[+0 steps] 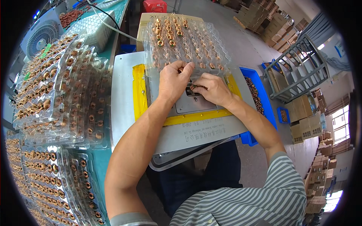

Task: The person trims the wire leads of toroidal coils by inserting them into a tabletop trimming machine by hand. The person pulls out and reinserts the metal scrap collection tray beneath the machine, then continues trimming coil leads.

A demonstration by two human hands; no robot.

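Observation:
My left hand [174, 81] is closed, thumb and fingertips pinched around a small copper-wound ring coil [180, 70] that they mostly cover. It is at the near edge of a transparent plastic tray [225, 52], which holds rows of such coils with long wire leads. To its right, my right hand [214, 89] pinches another ring coil [193, 87] at a dark slot [188, 91] in the machine's metal plate [198, 106]. Fingers hide much of that coil. Yellow tape [140, 94] frames the plate on a pale worktop [122, 98].
Stacked trays of coils [56, 98] crowd the green table [98, 158] at left, beside a fan [41, 37]. A blue bin [269, 109] of small rings stands right of the worktop. Farther right are a metal cart [298, 69] and cardboard boxes [307, 124].

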